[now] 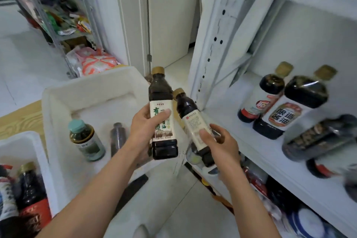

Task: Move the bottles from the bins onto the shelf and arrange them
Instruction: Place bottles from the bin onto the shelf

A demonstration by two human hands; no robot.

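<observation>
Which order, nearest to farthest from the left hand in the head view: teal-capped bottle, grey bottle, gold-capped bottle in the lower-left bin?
From the left hand:
1. grey bottle, in the big bin, just left of the hand.
2. teal-capped bottle, same bin, further left.
3. gold-capped bottle, in the lower-left bin.

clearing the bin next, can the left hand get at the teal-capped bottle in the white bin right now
Probably not yet: the left hand grips a gold-capped bottle, so its fingers are taken. The way looks free, though; the teal-capped bottle stands uncovered in the open white bin.
</observation>
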